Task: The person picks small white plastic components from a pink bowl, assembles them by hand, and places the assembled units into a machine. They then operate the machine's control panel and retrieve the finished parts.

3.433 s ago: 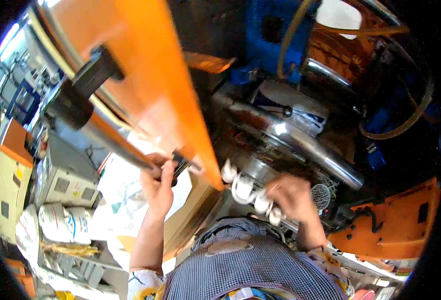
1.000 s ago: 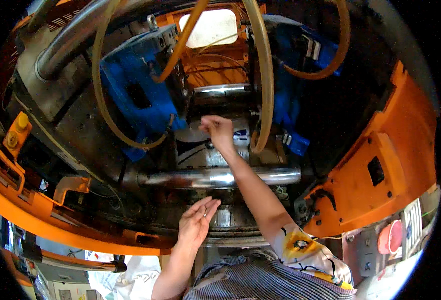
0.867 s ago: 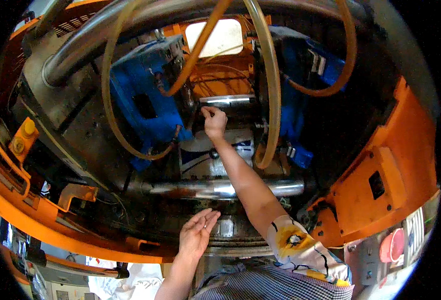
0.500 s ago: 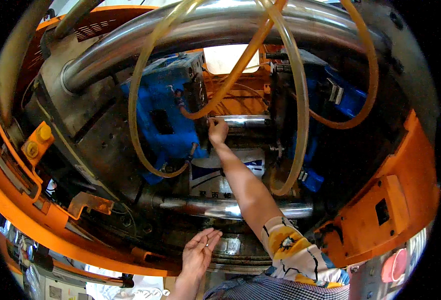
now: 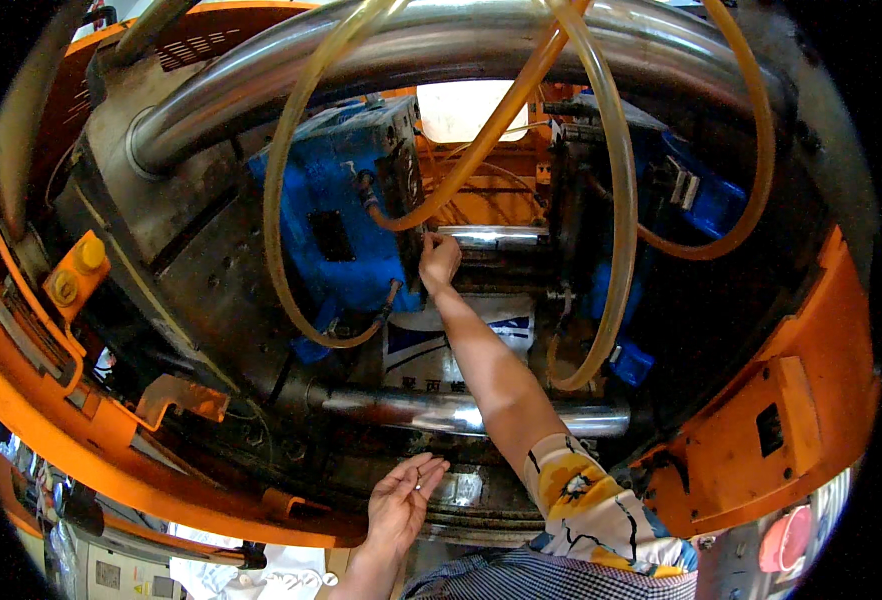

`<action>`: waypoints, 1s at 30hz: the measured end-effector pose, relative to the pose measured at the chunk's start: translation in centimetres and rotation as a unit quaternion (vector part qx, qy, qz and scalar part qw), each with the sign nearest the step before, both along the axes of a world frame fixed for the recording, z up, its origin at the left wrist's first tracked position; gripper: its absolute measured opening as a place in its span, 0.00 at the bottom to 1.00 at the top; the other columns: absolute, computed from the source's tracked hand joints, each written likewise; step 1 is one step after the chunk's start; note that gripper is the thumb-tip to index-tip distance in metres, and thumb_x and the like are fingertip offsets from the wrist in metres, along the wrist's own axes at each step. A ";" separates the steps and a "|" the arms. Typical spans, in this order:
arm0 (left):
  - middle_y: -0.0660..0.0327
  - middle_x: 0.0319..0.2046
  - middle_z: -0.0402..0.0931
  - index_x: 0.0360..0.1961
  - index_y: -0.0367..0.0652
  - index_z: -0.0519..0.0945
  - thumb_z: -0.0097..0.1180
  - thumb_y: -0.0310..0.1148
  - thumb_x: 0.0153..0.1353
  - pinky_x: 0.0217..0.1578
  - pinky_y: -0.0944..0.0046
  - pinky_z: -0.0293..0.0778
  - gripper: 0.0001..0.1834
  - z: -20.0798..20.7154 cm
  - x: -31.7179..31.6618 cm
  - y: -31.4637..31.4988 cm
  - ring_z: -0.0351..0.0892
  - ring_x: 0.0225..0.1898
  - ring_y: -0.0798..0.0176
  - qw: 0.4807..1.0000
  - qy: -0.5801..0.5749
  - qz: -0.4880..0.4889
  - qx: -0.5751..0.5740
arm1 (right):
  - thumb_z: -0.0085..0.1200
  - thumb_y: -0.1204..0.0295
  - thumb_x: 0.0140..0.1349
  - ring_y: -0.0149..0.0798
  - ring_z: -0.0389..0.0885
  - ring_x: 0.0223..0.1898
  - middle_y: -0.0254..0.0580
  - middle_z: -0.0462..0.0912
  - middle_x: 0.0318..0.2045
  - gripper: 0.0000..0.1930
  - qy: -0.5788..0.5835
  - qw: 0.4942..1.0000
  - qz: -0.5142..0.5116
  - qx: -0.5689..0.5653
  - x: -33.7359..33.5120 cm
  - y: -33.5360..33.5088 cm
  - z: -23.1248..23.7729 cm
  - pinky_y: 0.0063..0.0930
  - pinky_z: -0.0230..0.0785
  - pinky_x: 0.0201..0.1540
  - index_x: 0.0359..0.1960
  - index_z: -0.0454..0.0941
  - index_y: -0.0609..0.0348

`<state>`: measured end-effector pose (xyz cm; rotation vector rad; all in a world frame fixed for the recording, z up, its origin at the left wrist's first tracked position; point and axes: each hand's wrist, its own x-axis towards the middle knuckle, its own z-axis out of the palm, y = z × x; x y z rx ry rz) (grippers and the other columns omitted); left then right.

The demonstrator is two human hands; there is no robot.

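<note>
My right hand reaches in to the inner face of the blue mould half. Its fingers are pinched together at that face, and whatever lies between them is too small or hidden to name. Facing it across a gap stands the other mould half, dark with blue parts. My left hand is held low, in front of the lower steel bar. Its fingers are drawn together, with a small pale spot among them that I cannot make out.
Amber hoses loop down in front of both mould halves. A thick steel bar crosses above. A printed white sack lies below the gap. Orange machine frame curves along the near side, and a pink tub stands lower right.
The view has shifted slightly, so the machine appears a little further right. My right hand stays at the mould face, and my left hand keeps nearly the same place and finger shape.
</note>
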<state>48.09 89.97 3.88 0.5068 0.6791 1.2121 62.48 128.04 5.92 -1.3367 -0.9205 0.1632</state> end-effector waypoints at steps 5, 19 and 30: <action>0.37 0.46 0.68 0.47 0.20 0.66 0.38 0.26 0.65 0.57 0.57 0.66 0.16 -0.1 -0.1 -0.2 0.69 0.52 0.44 0.999 -0.021 0.012 -0.021 | 0.52 0.70 0.57 0.53 0.78 0.35 0.56 0.80 0.30 0.11 -0.009 1.000 0.013 0.017 0.3 0.2 -0.3 0.42 0.67 0.38 0.33 0.78 0.68; 0.46 0.40 0.72 0.42 0.24 0.69 0.47 0.28 0.62 0.52 0.55 0.70 0.14 0.4 -0.1 1.3 0.74 0.44 0.50 0.999 0.011 0.032 0.015 | 0.46 0.78 0.52 0.44 0.77 0.33 0.48 0.79 0.30 0.09 -0.067 0.978 0.198 0.026 3.9 -1.8 -0.4 0.28 0.67 0.38 0.33 0.78 0.67; 0.67 0.15 0.61 0.26 0.44 0.69 0.42 0.48 0.64 0.08 0.74 0.50 0.19 2.3 1.0 4.0 0.58 0.11 0.72 0.996 0.069 0.022 -0.058 | 0.62 0.70 0.46 0.45 0.79 0.27 0.46 0.81 0.25 0.09 -0.335 0.791 0.498 -0.119 0.6 -29.6 5.7 0.32 0.70 0.31 0.28 0.82 0.61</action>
